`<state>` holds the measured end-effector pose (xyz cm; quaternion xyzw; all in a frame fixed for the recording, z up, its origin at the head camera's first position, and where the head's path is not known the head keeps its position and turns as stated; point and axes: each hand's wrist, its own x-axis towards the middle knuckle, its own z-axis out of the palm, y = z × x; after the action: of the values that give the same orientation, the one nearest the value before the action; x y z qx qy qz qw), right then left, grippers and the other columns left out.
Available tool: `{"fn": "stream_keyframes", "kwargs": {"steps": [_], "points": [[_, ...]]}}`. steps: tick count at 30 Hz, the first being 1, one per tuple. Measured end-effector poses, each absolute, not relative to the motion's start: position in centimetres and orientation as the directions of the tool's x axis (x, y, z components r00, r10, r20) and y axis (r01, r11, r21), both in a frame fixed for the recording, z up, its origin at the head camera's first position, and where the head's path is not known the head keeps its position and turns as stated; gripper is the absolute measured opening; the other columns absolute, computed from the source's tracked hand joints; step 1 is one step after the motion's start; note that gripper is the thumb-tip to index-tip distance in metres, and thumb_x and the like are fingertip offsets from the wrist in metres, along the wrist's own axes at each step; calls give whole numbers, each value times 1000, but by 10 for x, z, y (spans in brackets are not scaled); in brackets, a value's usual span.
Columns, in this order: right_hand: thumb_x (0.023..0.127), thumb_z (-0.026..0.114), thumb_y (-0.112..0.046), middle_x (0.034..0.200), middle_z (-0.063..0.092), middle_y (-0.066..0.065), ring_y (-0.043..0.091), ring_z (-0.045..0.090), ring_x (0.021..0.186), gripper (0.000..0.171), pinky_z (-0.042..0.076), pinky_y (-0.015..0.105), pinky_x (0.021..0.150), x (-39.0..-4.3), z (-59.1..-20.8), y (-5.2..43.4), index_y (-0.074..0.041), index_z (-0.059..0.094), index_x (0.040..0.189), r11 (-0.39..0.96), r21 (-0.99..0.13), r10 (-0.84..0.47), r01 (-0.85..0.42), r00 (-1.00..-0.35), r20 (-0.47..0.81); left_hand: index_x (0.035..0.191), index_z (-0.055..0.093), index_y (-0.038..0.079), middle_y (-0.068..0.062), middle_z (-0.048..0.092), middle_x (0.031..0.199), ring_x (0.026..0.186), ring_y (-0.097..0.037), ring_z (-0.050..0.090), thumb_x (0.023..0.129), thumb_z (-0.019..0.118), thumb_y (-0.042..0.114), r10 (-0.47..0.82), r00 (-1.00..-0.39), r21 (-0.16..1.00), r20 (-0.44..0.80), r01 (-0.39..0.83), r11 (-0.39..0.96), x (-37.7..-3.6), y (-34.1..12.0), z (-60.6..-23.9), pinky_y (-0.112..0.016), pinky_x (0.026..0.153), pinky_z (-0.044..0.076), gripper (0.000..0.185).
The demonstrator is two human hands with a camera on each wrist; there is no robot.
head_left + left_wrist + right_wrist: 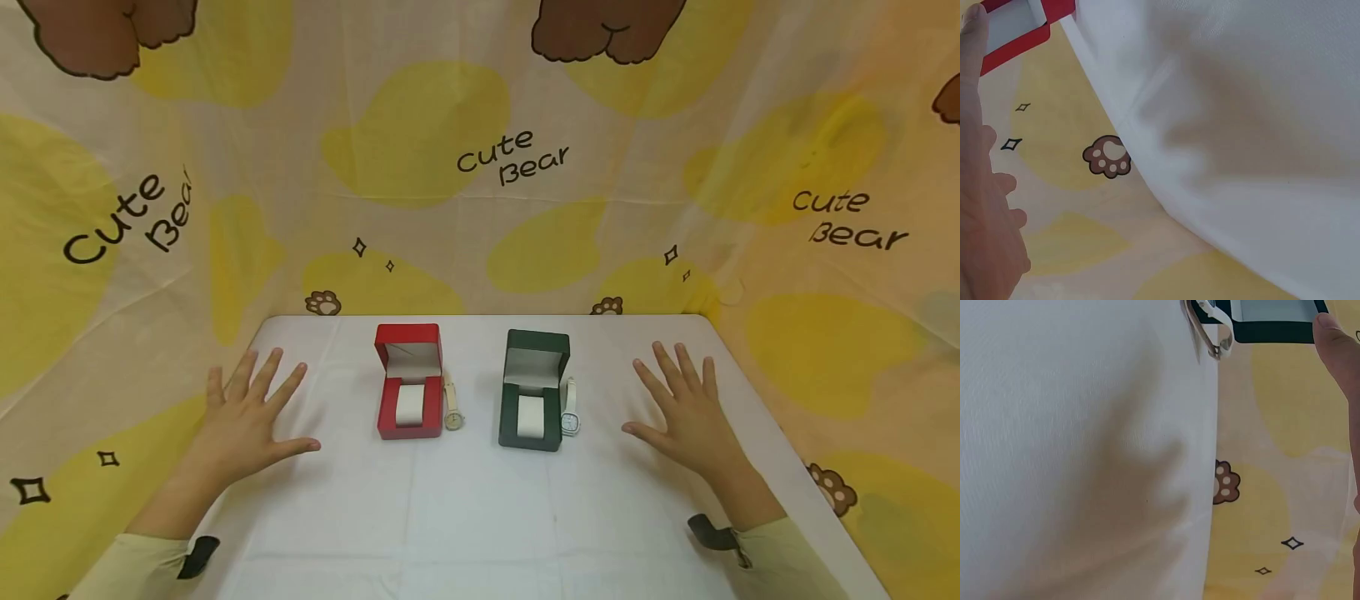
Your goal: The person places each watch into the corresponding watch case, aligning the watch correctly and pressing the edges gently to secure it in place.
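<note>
An open red box (408, 383) with a white cushion stands at the table's middle left, and a round-faced watch (453, 408) lies just right of it. An open dark green box (533, 392) with a white cushion stands to its right, with a square-faced watch (570, 414) beside it. My left hand (243, 421) hovers with fingers spread, left of the red box, holding nothing. My right hand (686, 412) is spread the same way, right of the green box. The left wrist view catches the red box (1019, 28); the right wrist view catches the green box (1272, 319) and watch strap (1210, 334).
The white table (480, 517) is walled on three sides by a yellow bear-print cloth (480, 167). Its left and right edges run close beside my forearms.
</note>
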<state>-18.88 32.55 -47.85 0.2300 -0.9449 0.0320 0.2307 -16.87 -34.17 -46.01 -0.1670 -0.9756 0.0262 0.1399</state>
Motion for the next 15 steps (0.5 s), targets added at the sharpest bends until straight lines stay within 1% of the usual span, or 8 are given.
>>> {"fn": "stream_keyframes", "kwargs": {"steps": [4, 8, 11, 15], "points": [[85, 53, -83, 170, 17, 17, 38, -1, 159, 101, -4, 67, 121, -191, -483, 321, -23, 30, 162, 885, 39, -430, -464, -782, 451, 165, 20, 27, -21, 16, 169, 157, -42, -11, 74, 63, 86, 353, -897, -103, 266, 337, 936, -169, -338, -463, -75, 115, -11, 117], [86, 53, -81, 170, 18, 16, 37, 1, 159, 98, -5, 65, 122, -191, -485, 315, -22, 31, 162, 879, 27, -435, -475, -779, 451, 164, 24, 25, -21, 19, 169, 158, -42, -5, 74, 66, 83, 370, -887, -79, 275, 363, 928, -169, -334, -465, -70, 117, -14, 115], [86, 56, -80, 170, 20, 16, 36, 2, 159, 98, -5, 65, 123, -191, -485, 311, -22, 34, 161, 878, 20, -434, -479, -776, 458, 164, 25, 24, -21, 21, 168, 157, -44, 0, 74, 68, 81, 381, -879, -55, 286, 382, 923, -169, -330, -467, -70, 117, -14, 115], [83, 64, -76, 171, 18, 14, 36, 2, 159, 100, -4, 65, 123, -190, -485, 303, -22, 34, 161, 878, 16, -431, -478, -777, 459, 164, 24, 23, -22, 21, 167, 156, -47, 4, 75, 70, 78, 386, -874, -36, 293, 394, 919, -170, -326, -468, -72, 117, -10, 115]]}}
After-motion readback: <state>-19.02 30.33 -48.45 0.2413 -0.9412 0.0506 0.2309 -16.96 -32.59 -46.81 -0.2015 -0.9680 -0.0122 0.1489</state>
